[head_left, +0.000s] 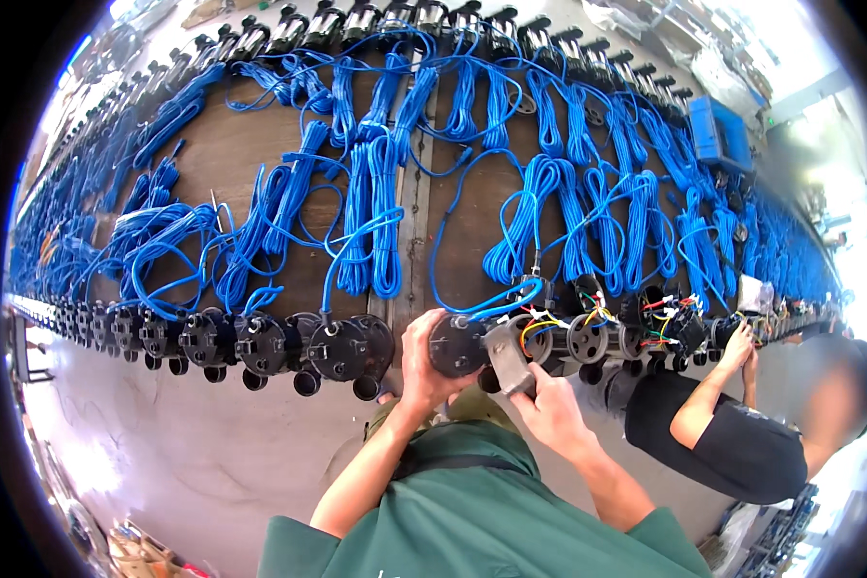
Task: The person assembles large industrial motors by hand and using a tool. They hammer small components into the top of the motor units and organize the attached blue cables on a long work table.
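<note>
At the near edge of the table, my left hand [420,368] is wrapped round the side of a black round cap [458,345] on the end of a cylindrical unit. From this cap a blue cable [491,308] leads up onto the table. My right hand [551,412] is closed on a worn grey block-shaped tool [508,354], which is up against or just beside the cap's right side. Whether the two touch, I cannot tell. Right of the tool, an uncapped round housing [539,339] shows loose coloured wires [541,318].
Capped black units [349,349] line the near edge to the left. Bundles of blue cable [371,217] cover much of the brown table [226,135]. More units [361,21] stand along the far edge, near a blue crate [721,135]. At right, a co-worker [742,433] handles wires.
</note>
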Demonstrator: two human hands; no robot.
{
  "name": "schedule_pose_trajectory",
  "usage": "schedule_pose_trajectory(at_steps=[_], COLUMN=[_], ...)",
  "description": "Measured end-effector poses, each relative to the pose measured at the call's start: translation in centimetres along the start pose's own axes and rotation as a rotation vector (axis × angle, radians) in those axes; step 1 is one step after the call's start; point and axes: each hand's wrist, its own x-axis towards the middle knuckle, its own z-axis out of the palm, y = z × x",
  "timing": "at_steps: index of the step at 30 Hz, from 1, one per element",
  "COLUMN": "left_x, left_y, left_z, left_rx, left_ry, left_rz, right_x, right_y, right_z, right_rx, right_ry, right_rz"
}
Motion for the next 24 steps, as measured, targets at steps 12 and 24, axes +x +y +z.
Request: schedule_pose_trajectory(at_steps=[12, 24], left_x=[-0.9, -11.6], left_y=[-0.9, -4.3], left_z=[-0.2, -0.4], left_rx=[0.001, 0.137], left_ry=[0.061, -0.368], left_rz=[0.052, -0.768], right_x=[2.7, -4.0], right_y=[-4.8, 1.7], right_z=[1.1, -0.5], right_rx=[0.093, 0.513], right_ry=[-0.186, 0.18], right_rz=[-0.134, 0.066])
